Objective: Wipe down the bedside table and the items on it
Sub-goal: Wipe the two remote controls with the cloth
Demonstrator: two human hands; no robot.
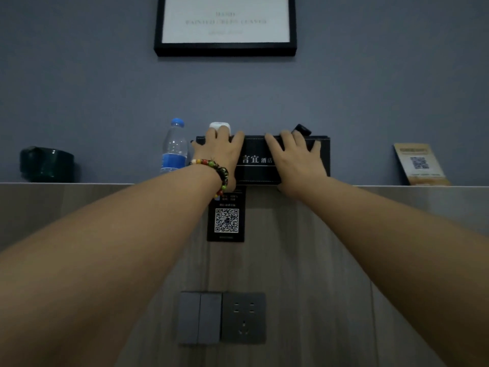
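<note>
A box (pixel 264 160) sits mid-ledge (pixel 79 183) with both hands on its front. A bottle (pixel 174 147) and an ashtray (pixel 47 164) stand to its left, a card (pixel 420 164) to its right. A socket (pixel 243 316) is on the panel below.

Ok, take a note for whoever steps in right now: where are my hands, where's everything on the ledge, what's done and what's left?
Left hand and right hand: both on the black box, fingers curled over its top edge.
On the ledge: dark green ashtray far left, water bottle beside the box, QR card far right. White item and a black one stand behind the box.
Done: nothing visibly wiped; no cloth in view.
Left: find a cloth, wipe ledge and every item.
</note>
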